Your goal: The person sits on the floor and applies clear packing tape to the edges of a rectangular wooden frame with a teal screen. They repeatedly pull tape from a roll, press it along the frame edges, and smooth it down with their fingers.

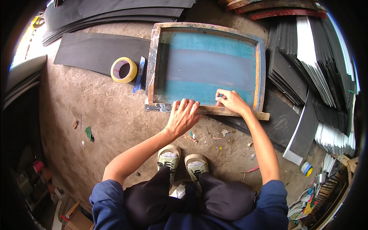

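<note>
A silk-screen frame (154,63) with worn, paint-stained wooden rails and teal mesh lies in front of me. Dark grey shows through a broad band across its middle. My left hand (183,118) grips the near rail, its fingers bent over the wood and the thumb on my side. Above the near rail, further right, my right hand (231,102) has its fingers curled into a pinch at the mesh. Whatever is between those fingertips, if anything, is too small to make out. Left of the frame are a roll of tape (132,73) and a blue utility knife (139,76).
Beneath the tape and knife lies a dark sheet (92,51). More dark sheets (115,11) are piled at the far left. Stacks of black and white strips (306,57) crowd the right side. A small round tin (306,168) and scraps, including a green piece (89,133), dot the concrete floor.
</note>
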Available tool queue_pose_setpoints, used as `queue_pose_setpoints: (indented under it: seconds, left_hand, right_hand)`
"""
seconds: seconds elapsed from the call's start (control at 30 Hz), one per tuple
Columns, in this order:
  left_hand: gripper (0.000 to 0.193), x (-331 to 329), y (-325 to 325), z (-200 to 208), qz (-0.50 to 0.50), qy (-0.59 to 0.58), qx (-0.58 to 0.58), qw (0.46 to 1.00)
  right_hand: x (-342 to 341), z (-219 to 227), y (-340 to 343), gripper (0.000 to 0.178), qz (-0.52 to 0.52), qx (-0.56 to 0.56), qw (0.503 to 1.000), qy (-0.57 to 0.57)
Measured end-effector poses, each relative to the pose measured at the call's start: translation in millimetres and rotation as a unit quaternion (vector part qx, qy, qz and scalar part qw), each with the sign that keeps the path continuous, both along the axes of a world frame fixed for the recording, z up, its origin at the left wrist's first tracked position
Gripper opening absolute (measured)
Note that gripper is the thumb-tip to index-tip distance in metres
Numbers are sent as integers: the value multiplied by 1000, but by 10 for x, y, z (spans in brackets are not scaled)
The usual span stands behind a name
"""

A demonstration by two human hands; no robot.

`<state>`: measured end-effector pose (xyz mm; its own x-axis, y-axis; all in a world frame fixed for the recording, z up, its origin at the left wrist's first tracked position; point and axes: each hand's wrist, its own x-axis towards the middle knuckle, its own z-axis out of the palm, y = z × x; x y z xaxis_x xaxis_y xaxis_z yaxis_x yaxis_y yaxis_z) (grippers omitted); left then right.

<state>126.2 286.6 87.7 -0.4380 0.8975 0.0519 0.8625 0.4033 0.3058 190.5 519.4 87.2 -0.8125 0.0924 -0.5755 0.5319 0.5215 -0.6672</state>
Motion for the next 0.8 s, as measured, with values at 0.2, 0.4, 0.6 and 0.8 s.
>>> queue_pose_setpoints:
  seconds: [0.2, 0.4, 0.6, 0.8]
  left_hand:
    - [46, 21, 12, 4, 24, -23, -15, 999]
    - [44, -20, 85, -19, 30, -6, 32, 999]
    - [43, -7, 91, -20, 29, -2, 36, 999]
    - [43, -37, 126, -25, 31, -17, 19, 999]
  right_hand:
    - [-23, -1, 8, 14, -4, -5, 1000, -13]
    - [-18, 10, 5, 14, 3, 2, 1000, -12]
    - [-10, 8, 2, 15, -5, -3, 1000, -9]
    - [-11, 22, -9, 15, -7, 0, 1000, -15]
